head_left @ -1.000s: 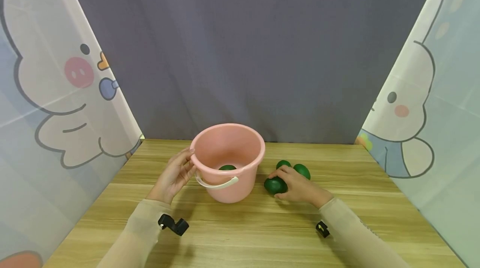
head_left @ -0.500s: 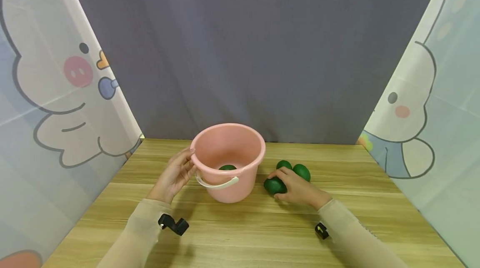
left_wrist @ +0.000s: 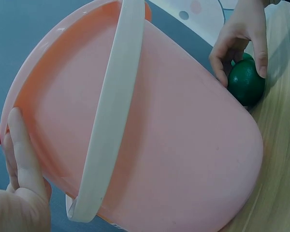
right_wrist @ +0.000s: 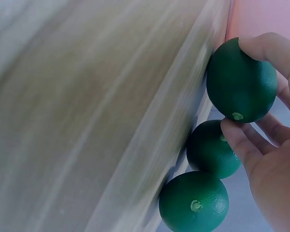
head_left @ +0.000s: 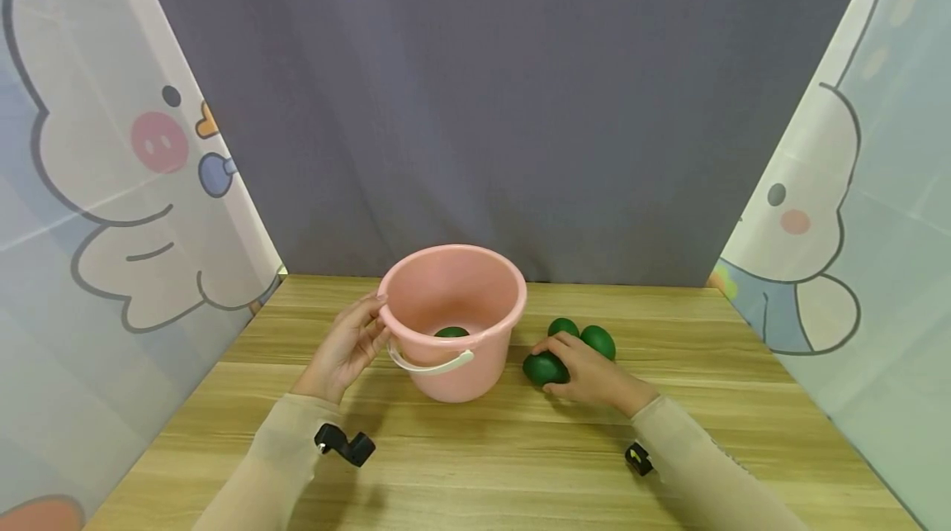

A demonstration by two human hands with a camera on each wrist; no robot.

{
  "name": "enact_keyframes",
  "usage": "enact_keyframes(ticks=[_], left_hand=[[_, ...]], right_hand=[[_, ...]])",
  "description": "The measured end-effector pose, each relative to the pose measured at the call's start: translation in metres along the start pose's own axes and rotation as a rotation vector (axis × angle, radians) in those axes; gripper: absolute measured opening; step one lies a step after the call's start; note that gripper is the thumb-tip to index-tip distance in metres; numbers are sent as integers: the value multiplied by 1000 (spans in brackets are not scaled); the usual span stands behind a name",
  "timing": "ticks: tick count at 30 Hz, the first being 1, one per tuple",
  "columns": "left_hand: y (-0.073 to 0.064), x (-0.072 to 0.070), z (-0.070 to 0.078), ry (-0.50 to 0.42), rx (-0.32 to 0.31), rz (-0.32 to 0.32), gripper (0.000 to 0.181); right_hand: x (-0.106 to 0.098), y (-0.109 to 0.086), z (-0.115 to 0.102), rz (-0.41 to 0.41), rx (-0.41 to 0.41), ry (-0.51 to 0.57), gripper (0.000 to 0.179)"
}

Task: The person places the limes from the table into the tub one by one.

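A pink bucket [head_left: 483, 362] with a white handle [head_left: 434, 364] stands upright on the table. My left hand [head_left: 343, 357] pinches its rim on the left side, with the thumb and fingers on opposite sides of the wall in the left wrist view. Inside, on the bottom, part of a green lime [head_left: 451, 332] shows. Right of the bucket, my right hand [head_left: 594, 374] holds another lime [right_wrist: 239, 82] between thumb and fingers, low at the tabletop. Just behind that hand lie two more limes, a smaller-looking one [head_left: 562, 325] and one [head_left: 598, 341] to its right.
The wooden table [head_left: 475, 473] ends at a grey curtain [head_left: 505, 118] close behind the bucket. Cartoon-printed cloths [head_left: 111, 143] hang along both sides. Black mounts [head_left: 343, 444] are strapped to the wrists.
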State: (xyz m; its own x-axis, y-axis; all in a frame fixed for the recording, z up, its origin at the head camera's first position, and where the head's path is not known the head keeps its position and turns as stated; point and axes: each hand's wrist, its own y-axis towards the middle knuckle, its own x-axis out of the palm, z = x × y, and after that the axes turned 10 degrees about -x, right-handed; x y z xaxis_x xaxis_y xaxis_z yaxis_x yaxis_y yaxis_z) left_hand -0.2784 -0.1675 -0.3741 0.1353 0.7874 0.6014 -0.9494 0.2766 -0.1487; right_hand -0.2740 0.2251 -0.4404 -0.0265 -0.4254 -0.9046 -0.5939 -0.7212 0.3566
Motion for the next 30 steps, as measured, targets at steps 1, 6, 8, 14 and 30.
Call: enact_keyframes(ticks=[1,6,8,14,30], left_hand=[[0,0,0,-2,0,0,11],[0,0,0,2,-1,-1,14],[0,0,1,7,-2,-3,14],[0,0,1,18,2,-5,15],[0,0,0,12,-2,-2,16]], right_hand=[[0,0,0,1,-4,-4,52],[-2,-1,-1,2,8,3,52],[-4,0,-1,-2,23,13,52],[-8,0,-1,-12,38,13,53],[-18,-1,-4,35,5,-15,55]])
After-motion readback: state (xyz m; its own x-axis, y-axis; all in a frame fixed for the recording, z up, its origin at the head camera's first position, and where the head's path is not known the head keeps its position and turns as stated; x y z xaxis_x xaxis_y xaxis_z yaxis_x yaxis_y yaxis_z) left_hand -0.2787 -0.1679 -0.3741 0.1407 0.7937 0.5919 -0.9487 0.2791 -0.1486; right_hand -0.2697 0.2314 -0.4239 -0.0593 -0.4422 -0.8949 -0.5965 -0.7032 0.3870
